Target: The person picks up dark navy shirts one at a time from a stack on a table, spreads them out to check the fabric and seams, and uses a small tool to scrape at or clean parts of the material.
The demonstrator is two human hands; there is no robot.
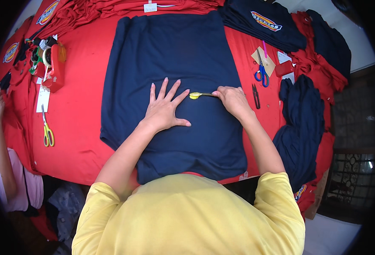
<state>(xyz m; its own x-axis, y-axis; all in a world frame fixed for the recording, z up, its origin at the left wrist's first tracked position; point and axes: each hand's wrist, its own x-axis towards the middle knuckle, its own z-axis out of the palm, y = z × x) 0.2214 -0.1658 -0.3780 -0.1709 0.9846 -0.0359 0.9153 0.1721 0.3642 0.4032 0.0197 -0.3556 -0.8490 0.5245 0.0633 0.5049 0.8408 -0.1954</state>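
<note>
A navy blue garment (174,51) lies spread over the red-covered table in front of me. My left hand (164,110) rests flat on its middle, fingers spread and holding nothing. To the right of it, my right hand (235,101) is closed around the end of a slim tool with a yellow, brush-like head (194,96). That head points left, close to my left forefinger, and lies at the cloth; whether it presses on it I cannot tell.
At the left are a red tape dispenser (59,68) and yellow-handled scissors (48,135). On the right lie blue-handled scissors (261,75), black thread snips (256,97) and a bunched navy garment (302,123). Folded navy garments (255,21) sit at the back right. Another person's arm (4,157) shows far left.
</note>
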